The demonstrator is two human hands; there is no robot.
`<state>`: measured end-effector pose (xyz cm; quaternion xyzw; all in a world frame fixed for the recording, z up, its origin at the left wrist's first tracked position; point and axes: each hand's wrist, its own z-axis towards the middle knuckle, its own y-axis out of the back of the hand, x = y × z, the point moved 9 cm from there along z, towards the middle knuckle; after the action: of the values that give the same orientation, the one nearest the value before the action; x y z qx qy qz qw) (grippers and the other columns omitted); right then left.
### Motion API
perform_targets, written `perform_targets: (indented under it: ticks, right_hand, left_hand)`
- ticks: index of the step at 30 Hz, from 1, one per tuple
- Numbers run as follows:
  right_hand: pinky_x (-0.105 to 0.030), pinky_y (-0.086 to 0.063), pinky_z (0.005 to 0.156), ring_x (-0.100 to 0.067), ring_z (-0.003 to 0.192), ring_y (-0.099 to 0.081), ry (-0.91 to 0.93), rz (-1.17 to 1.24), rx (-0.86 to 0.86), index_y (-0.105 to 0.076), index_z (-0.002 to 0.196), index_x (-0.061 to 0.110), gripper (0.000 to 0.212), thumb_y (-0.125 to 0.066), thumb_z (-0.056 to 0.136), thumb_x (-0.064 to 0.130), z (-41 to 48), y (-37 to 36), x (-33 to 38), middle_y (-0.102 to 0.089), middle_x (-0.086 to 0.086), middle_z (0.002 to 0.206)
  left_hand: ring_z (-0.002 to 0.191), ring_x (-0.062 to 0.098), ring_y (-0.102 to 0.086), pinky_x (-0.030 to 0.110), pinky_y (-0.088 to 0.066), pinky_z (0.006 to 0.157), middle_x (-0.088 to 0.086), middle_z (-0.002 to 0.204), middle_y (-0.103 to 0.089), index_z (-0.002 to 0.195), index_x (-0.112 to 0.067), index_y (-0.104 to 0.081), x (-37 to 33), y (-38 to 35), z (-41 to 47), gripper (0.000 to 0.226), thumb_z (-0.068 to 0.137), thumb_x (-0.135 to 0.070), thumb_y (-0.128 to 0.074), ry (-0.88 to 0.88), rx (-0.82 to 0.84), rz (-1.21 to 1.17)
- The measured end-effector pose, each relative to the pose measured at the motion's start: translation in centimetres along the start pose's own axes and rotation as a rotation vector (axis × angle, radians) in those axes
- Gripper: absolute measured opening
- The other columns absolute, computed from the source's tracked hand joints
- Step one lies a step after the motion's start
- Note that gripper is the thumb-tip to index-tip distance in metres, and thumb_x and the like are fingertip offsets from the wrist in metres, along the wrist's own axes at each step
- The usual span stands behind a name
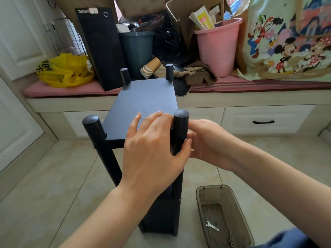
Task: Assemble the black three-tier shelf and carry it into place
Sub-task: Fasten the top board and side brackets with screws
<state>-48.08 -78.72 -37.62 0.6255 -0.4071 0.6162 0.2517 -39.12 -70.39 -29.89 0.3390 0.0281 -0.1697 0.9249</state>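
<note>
The black three-tier shelf [145, 99] stands upright on the tiled floor in front of me, with four round posts poking above its top board. My left hand [152, 145] lies on the top board's near right corner, its thumb curled round the near right post [180, 127]. My right hand [206, 140] holds the same post from the right side, just below the board's level. What its fingertips pinch is hidden behind the post. The lower tiers are mostly hidden under my left arm.
A brown translucent plastic tray [223, 215] with a small wrench [212, 226] and bolts sits on the floor at lower right. Behind the shelf, a window bench holds a black computer tower [100, 47], a pink bucket [217, 47], a yellow bag [64, 70] and boxes.
</note>
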Motion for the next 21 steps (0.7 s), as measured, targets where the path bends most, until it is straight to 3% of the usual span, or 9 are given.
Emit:
perform_targets:
  ticks: [5,8,12,18,21]
  right_hand:
    - [-0.048,-0.04,0.086,-0.023,0.081,-0.072,-0.058,0.019,-0.022,-0.061,0.121,0.0,0.04,-0.05,0.1,0.032,0.5,0.2,-0.3,-0.074,-0.012,0.091]
    - [-0.049,-0.039,0.09,-0.024,0.085,-0.072,-0.076,0.026,0.002,-0.055,0.128,-0.001,0.043,-0.048,0.101,0.032,0.6,0.0,-0.4,-0.074,-0.013,0.095]
    - [-0.049,-0.041,0.095,-0.024,0.087,-0.072,-0.073,0.043,0.022,-0.063,0.122,0.004,0.039,-0.051,0.099,0.033,0.5,0.3,-0.5,-0.074,-0.012,0.094]
    - [-0.039,-0.051,0.09,-0.022,0.089,-0.07,-0.034,0.08,0.056,-0.075,0.102,0.017,0.023,-0.058,0.093,0.03,0.1,0.9,-0.5,-0.074,-0.01,0.1]
    - [-0.037,-0.057,0.088,-0.021,0.094,-0.069,-0.035,0.091,-0.019,-0.075,0.107,0.017,0.025,-0.058,0.092,0.028,-0.1,2.3,-0.9,-0.074,-0.008,0.107]
  left_hand:
    - [0.124,0.026,-0.064,0.06,-0.035,0.115,0.002,0.11,-0.076,0.107,-0.016,-0.071,0.7,-0.6,-0.1,0.044,0.085,-0.051,-0.058,0.051,0.105,0.06]
    - [0.127,0.025,-0.062,0.056,-0.038,0.113,-0.001,0.122,-0.073,0.117,-0.02,-0.072,0.9,-0.9,-0.2,0.053,0.087,-0.057,-0.05,0.056,0.159,0.084]
    - [0.131,0.023,-0.058,0.045,-0.041,0.11,-0.005,0.131,-0.069,0.128,-0.024,-0.07,0.9,-1.2,-0.4,0.056,0.09,-0.058,-0.048,0.05,0.198,0.095]
    - [0.129,0.024,-0.06,0.043,-0.04,0.108,-0.004,0.128,-0.07,0.126,-0.021,-0.072,0.7,-1.3,-0.5,0.055,0.091,-0.056,-0.048,0.042,0.158,0.084]
    - [0.128,0.025,-0.061,0.044,-0.041,0.107,-0.002,0.127,-0.071,0.124,-0.019,-0.073,0.7,-1.3,-0.5,0.054,0.092,-0.055,-0.051,0.03,0.142,0.092]
